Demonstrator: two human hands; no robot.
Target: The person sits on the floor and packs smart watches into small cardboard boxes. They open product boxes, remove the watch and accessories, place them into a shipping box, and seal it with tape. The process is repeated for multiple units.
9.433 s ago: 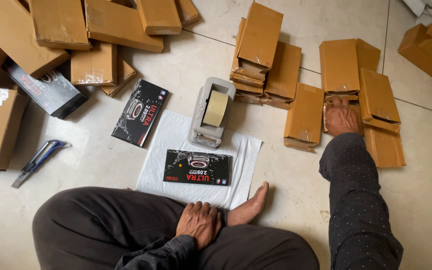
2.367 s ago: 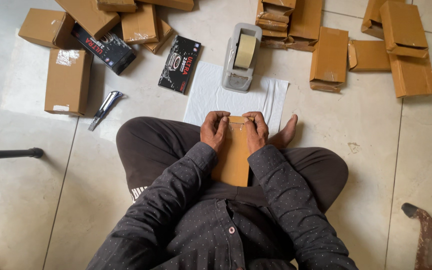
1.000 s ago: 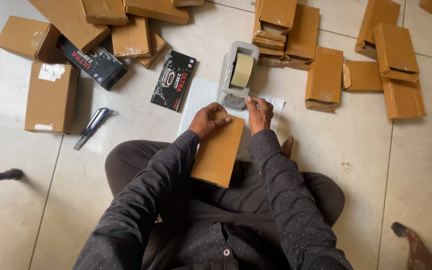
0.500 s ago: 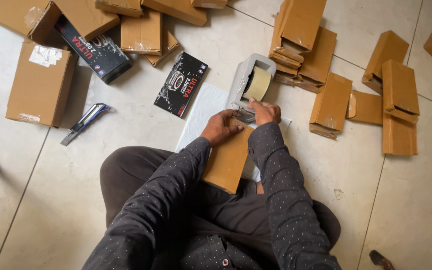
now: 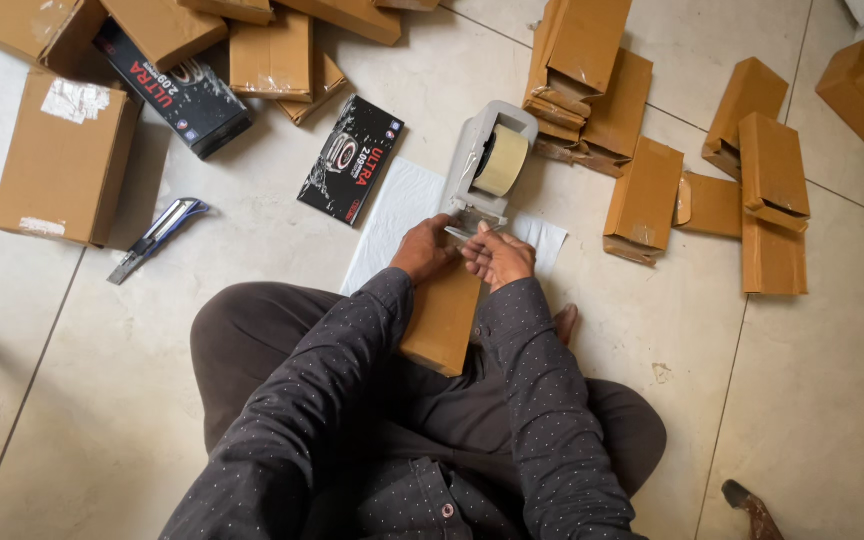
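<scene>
I sit cross-legged on a tiled floor. My left hand (image 5: 424,249) holds the top of a flat brown cardboard box (image 5: 442,320) that leans against my lap. My right hand (image 5: 497,256) pinches the end of the tape at the front edge of a grey tape dispenser (image 5: 487,165), just above the box. The dispenser stands on a white sheet (image 5: 397,215) spread on the floor in front of me.
A black printed box (image 5: 352,158) lies left of the dispenser, another black box (image 5: 172,88) farther left among large brown cartons (image 5: 64,155). A blue utility knife (image 5: 157,238) lies at the left. Several small brown boxes (image 5: 642,195) are scattered at the right.
Earlier the brown box lay flat on my lap under both hands. I have lifted it toward the dispenser, and my right hand now pinches the tape end.
</scene>
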